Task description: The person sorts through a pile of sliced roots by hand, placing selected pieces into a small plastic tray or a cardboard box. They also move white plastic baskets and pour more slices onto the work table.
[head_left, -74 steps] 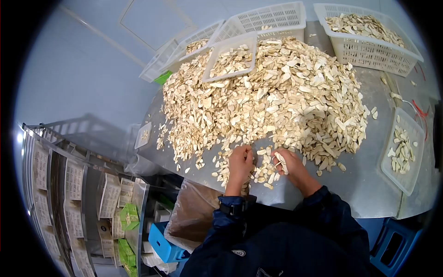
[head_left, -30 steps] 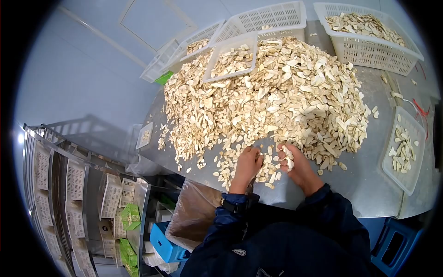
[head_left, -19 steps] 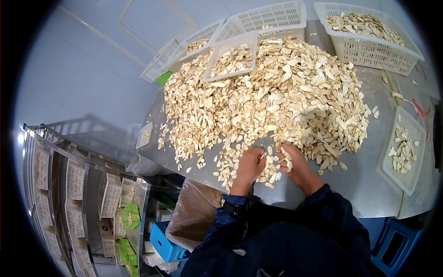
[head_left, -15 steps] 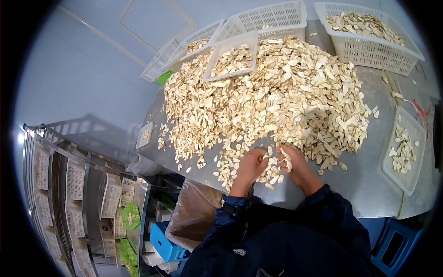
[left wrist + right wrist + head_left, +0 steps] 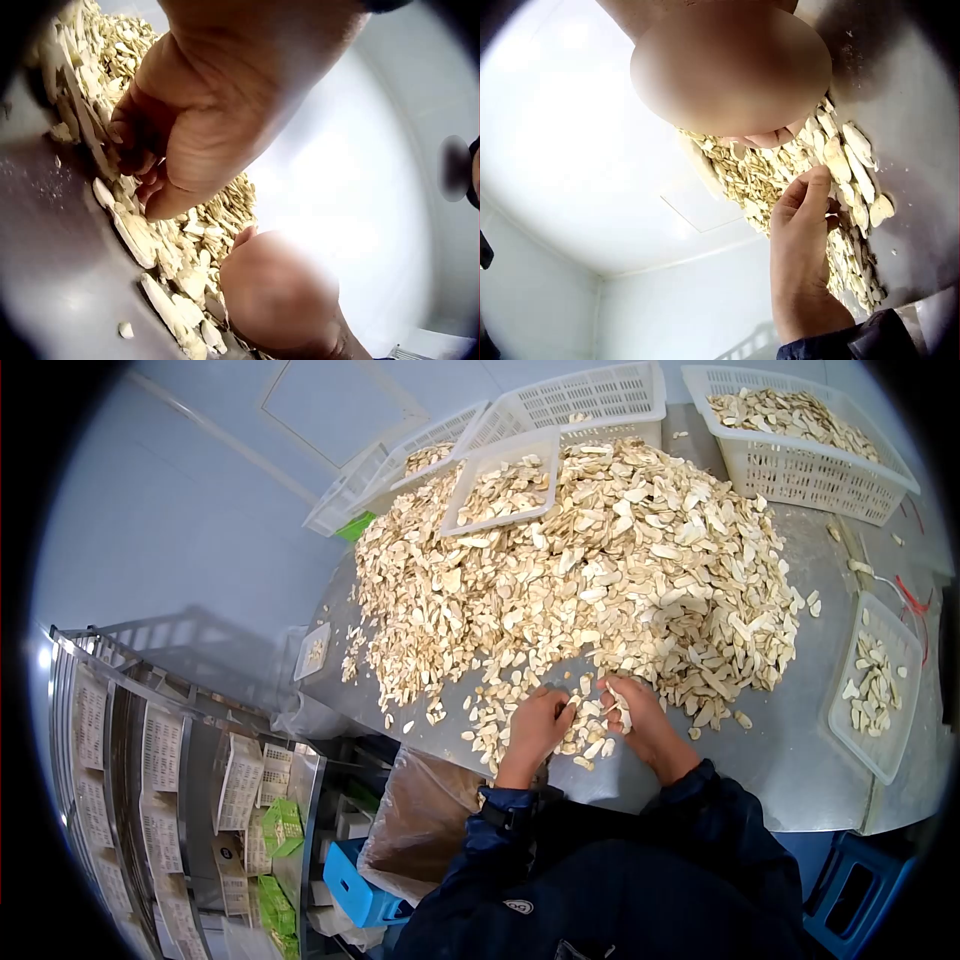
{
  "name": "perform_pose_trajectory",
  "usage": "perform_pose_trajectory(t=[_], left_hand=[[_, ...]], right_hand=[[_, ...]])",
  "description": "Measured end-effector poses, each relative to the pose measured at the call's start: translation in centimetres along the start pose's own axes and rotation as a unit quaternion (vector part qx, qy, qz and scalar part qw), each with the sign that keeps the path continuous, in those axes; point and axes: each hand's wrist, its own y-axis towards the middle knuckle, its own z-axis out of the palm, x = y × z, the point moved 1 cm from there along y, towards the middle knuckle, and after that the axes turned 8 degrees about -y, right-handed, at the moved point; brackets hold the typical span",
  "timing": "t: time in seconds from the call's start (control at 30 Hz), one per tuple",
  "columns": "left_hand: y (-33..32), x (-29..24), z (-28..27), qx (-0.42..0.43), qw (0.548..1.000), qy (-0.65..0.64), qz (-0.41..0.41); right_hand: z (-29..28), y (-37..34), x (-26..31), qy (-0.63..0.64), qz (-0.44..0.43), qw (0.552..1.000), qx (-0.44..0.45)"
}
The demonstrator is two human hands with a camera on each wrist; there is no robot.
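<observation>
In the head view my right hand [image 5: 645, 728] holds a few pale, dried-looking slices [image 5: 621, 712] against its curled fingers. My left hand [image 5: 537, 728] is just left of it, low over loose slices [image 5: 585, 735] on the metal table, thumb and fingers bent toward each other. I cannot tell whether a slice is between those fingertips. Behind both hands rises a large heap of the same slices [image 5: 560, 580]. The left wrist view shows my left hand [image 5: 217, 105] close over the slices; a blur hides much of the right hand [image 5: 731, 71] in its own wrist view.
A clear tray [image 5: 838, 725] with some slices stands at right on the table [image 5: 770, 760]. Another tray [image 5: 548, 500] rests on the heap. White baskets [image 5: 810, 485] line the back. A lined bin [image 5: 405, 815] and blue stools [image 5: 350, 885] stand below the front edge.
Since the earliest frame, my left hand has moved right, and the right hand has shifted slightly, with more slices showing in it. Over the last half second the left hand has drawn slightly back.
</observation>
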Motion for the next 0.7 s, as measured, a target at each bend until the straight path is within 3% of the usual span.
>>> perform_pose_trajectory(t=[0.2,0.3,0.4,0.5,0.7], left_hand=[[0.2,0.5,0.6,-0.071,0.995,-0.065,0.024],[-0.1,-0.3,1.2,-0.038,0.986,-0.159,0.026],[0.1,-1.4,1.3,0.038,0.988,-0.119,0.091],[0.1,-1.6,2.1,0.023,0.991,-0.088,0.097],[-0.2,-1.3,1.6,0.027,0.996,-0.065,0.052]], right_hand=[[-0.5,0.2,0.4,0.008,-0.004,1.000,-0.004],[-0.4,0.2,0.5,0.004,-0.009,1.000,-0.005],[-0.1,0.0,0.8,-0.006,0.001,1.000,-0.017],[-0.3,-0.1,0.9,-0.014,-0.007,1.000,-0.008],[-0.5,0.2,0.6,-0.012,-0.005,1.000,-0.022]])
